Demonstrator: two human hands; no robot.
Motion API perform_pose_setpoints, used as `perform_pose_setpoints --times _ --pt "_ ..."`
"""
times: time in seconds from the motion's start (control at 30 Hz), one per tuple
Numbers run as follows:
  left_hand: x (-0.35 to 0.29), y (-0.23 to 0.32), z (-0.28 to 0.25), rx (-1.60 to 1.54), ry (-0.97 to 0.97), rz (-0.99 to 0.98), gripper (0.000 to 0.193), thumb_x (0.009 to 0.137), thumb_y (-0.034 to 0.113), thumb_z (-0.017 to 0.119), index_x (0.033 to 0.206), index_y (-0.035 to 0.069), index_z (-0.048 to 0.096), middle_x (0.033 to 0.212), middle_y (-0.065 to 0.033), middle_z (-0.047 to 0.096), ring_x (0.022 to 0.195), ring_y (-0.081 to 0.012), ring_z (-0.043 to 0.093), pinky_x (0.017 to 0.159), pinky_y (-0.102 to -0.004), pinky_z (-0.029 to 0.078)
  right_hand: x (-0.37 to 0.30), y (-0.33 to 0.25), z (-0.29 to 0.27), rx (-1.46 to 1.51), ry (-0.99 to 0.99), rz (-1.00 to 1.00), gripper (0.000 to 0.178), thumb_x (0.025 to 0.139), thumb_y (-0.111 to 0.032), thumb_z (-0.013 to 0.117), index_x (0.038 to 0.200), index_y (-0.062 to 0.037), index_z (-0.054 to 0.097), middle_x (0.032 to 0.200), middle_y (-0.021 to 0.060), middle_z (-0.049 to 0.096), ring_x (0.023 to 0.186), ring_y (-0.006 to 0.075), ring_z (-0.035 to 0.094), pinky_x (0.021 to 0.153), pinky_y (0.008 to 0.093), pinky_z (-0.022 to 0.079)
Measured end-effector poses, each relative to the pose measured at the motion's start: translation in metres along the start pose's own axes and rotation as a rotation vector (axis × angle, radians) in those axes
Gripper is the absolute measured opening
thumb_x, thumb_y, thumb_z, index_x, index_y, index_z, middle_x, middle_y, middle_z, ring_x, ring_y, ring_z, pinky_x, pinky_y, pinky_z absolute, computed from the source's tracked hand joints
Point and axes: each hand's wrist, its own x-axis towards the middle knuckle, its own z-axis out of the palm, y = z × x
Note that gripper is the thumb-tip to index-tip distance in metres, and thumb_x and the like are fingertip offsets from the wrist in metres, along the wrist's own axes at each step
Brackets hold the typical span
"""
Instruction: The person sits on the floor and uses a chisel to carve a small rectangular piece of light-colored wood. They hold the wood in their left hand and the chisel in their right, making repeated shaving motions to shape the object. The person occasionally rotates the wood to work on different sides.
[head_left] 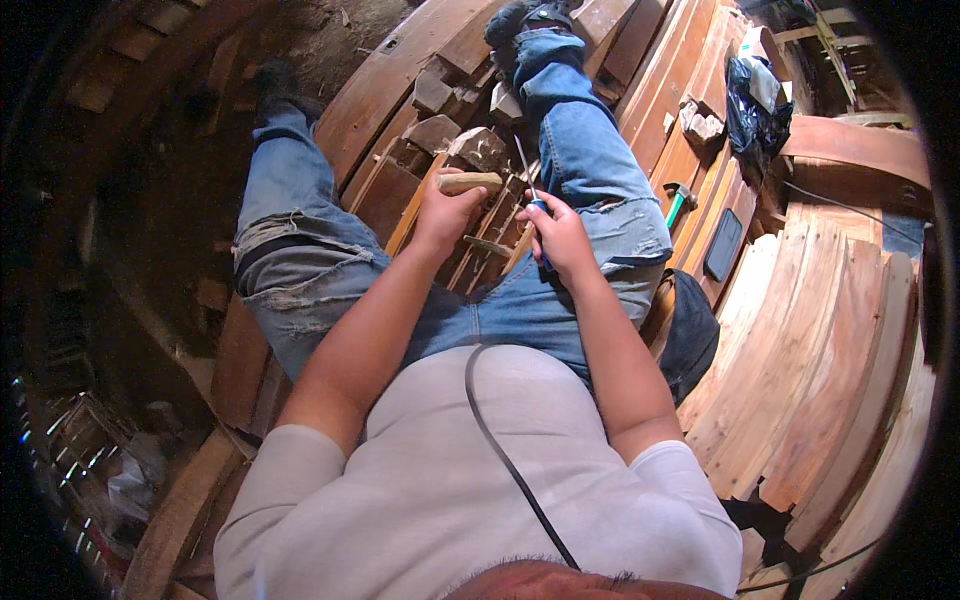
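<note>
Between my spread knees, my left hand [447, 212] is closed around a short, pale piece of wood [468, 182] with a rounded end. Just to its right, my right hand [560, 236] grips a screwdriver [522, 160] by its blue handle. The thin metal shaft points up and away from me, and its tip is apart from the wood piece. Fingers cover most of the handle. Below both hands lie wooden boards and slats, with rough wood blocks [478, 148] just beyond them.
By my right leg, a green-handled hammer [680, 202] and a dark phone [723, 245] lie on planks. A dark cloth item [690, 338] rests nearer. Stacked pale boards [790, 340] fill the right side. A black plastic bag [757, 105] sits far right. A black cable [500, 450] crosses my shirt.
</note>
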Motion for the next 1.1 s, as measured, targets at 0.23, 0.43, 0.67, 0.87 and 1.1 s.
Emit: perform_pose_setpoints --times 0.23,0.43,0.67,0.87,1.1 --pt "-0.006 -0.001 0.001 0.398 0.025 0.307 0.042 0.083 0.009 0.082 0.112 0.003 0.053 0.106 -0.0100 0.064 0.098 -0.0183 0.065 0.087 -0.0325 0.053 0.037 0.004 0.025 0.090 -0.002 -0.027 0.037 0.100 -0.019 0.064 0.131 0.0005 0.056 0.088 0.0044 0.066 0.049 0.0100 0.053 0.044 0.0274 0.042" --pt "-0.018 0.016 -0.001 0.261 -0.144 -0.026 0.040 0.092 0.011 0.075 0.123 0.003 0.051 0.111 -0.0090 0.064 0.102 -0.0163 0.064 0.077 -0.0306 0.057 0.054 0.007 0.023 0.125 0.076 -0.145 0.040 0.097 -0.011 0.069 0.133 -0.0002 0.056 0.091 0.0021 0.067 0.055 0.0047 0.054 0.048 0.0226 0.045" --pt "-0.021 0.022 -0.001 -0.018 -0.216 -0.454 0.034 0.093 0.005 0.070 0.123 0.001 0.053 0.112 -0.0144 0.068 0.092 -0.0190 0.070 0.072 -0.0284 0.056 0.081 0.047 0.023 -0.126 0.067 -0.396 0.042 0.095 -0.014 0.072 0.132 0.0012 0.058 0.099 0.0033 0.070 0.068 0.0078 0.061 0.050 0.0251 0.049" --pt "0.000 -0.008 -0.018 -0.165 -0.171 -0.520 0.029 0.095 0.003 0.066 0.121 0.000 0.056 0.108 -0.0126 0.069 0.094 -0.0201 0.071 0.068 -0.0292 0.054 0.034 0.029 0.008 -0.361 -0.005 -0.116 0.044 0.099 -0.012 0.055 0.143 -0.0027 0.054 0.082 0.0046 0.066 0.058 0.0116 0.059 0.050 0.0286 0.049" --pt "-0.003 -0.007 -0.012 -0.090 -0.144 -0.510 0.026 0.098 0.011 0.065 0.121 0.000 0.061 0.108 -0.0100 0.070 0.092 -0.0207 0.070 0.079 -0.0323 0.055 -0.045 -0.013 0.014 -0.775 -0.127 -0.064 0.050 0.097 -0.020 0.052 0.148 -0.0163 0.053 0.111 0.0313 0.068 0.101 0.0468 0.066 0.091 0.0509 0.052"
